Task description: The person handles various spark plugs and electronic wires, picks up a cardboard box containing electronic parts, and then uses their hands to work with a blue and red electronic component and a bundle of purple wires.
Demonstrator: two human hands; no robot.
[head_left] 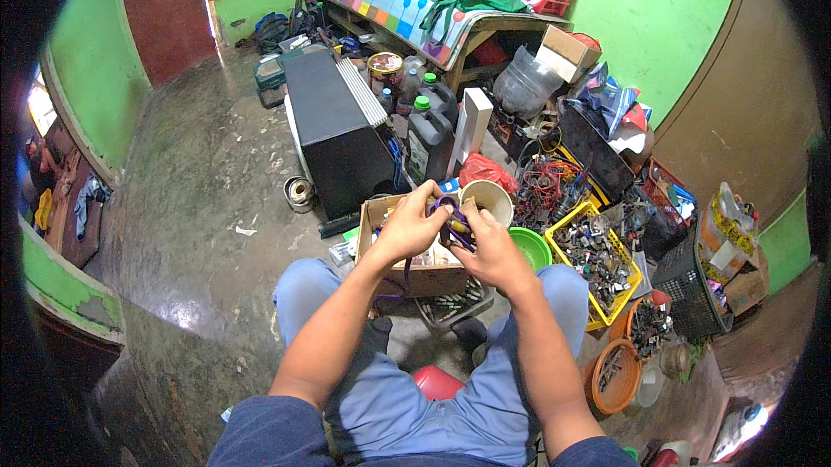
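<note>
Above an open cardboard box [433,280], my left hand [407,226] and my right hand [499,252] are close together. Both are closed on a looped purple cord [460,226], with the fingers bent around its coils. A length of the cord hangs down past the front of the box. Small mixed items lie inside the box, partly hidden by my hands. Just behind my right hand stands a cream-coloured bucket [490,199]. A tray [454,305] holding small metal pieces sits on the floor below the box, between my legs.
A black cabinet [333,112] stands ahead on the left. Dark jugs [429,140] with green caps are beside it. To the right are a green basin [531,246], a yellow crate [597,264] of small parts, tangled wires [554,181] and an orange bowl [615,378].
</note>
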